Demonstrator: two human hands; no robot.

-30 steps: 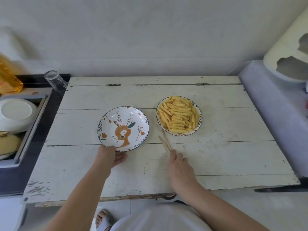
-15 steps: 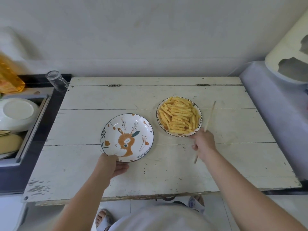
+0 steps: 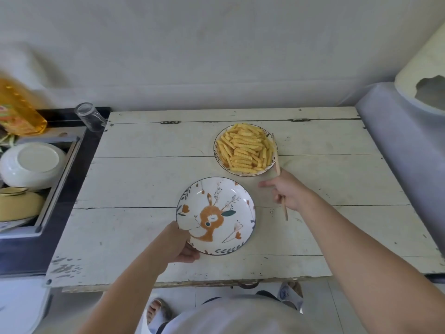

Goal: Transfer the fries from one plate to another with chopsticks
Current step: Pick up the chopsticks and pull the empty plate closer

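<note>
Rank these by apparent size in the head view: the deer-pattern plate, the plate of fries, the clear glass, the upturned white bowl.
1. Deer-pattern white plate, though it sits nearest the camera.
2. and 3. Round white plate piled with crinkle-cut fries and upturned white ceramic bowl look about alike; not ranked.
4. Clear drinking glass, plainly smallest.

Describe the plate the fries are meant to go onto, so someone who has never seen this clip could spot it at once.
On the white wooden table, two round plates sit near the middle. The target is the nearer one, the deer plate, whose near-left rim the left hand grips. Unlike the fries plate behind it to the right, it holds no food and shows an orange deer with leaves painted around it.
</note>
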